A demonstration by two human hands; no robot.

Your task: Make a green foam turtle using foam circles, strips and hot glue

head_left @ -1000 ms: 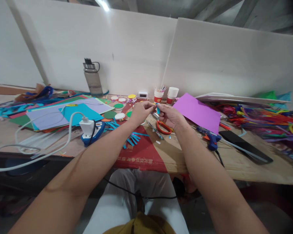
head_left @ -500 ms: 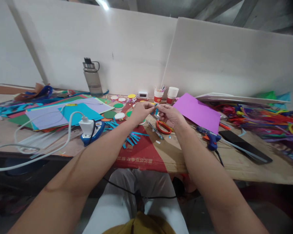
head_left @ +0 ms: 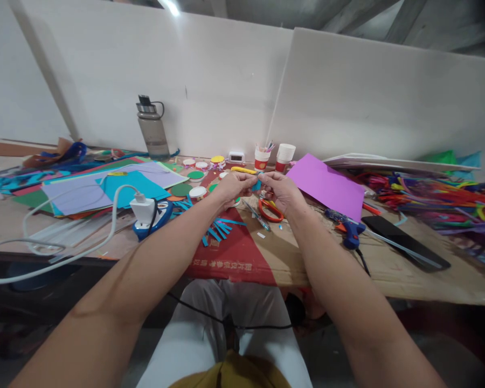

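My left hand and my right hand meet above the middle of the table. Both pinch a small blue paper strip between thumb and fingers. Under the hands lie red-handled scissors and several loose blue paper strips on a red and brown cardboard sheet.
A blue glue gun and a black phone lie to the right, by a purple sheet and a heap of coloured pipe cleaners. To the left are stacked coloured papers, a white charger and a water bottle. Paper cups stand at the back.
Both hands have dropped slightly and drawn closer together. The blue strip has gone from hanging upright to being held low between the fingertips.
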